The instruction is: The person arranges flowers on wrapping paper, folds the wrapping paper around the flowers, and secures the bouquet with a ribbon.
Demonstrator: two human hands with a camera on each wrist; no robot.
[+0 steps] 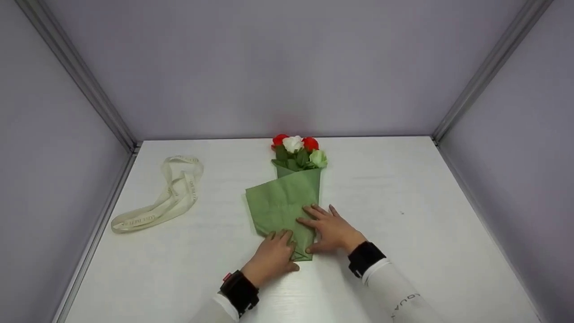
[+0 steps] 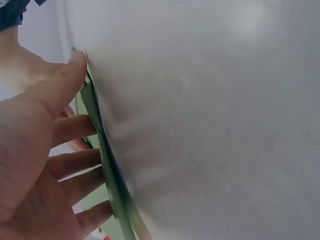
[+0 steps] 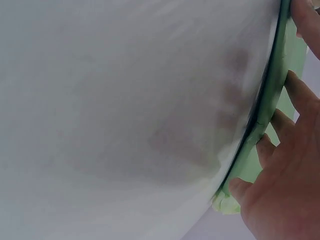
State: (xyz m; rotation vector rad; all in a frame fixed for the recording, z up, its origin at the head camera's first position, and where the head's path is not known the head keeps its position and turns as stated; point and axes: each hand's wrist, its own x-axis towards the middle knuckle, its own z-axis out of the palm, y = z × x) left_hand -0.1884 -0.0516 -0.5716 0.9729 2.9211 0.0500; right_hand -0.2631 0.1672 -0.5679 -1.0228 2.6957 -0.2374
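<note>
A bouquet lies on the white table, wrapped in green paper that folds across its front. Red roses, a white rose and a pale green flower stick out at the far end. My left hand rests on the paper's lower left side, its fingertips along the edge in the left wrist view. With spread fingers, my right hand presses the paper's right side. In the right wrist view, its fingertips touch the green paper along the edge. The stems are hidden inside the wrap.
A cream ribbon with printed lettering lies in loose loops at the table's left. Grey panels enclose the table at the back and both sides. Each wrist wears a black band.
</note>
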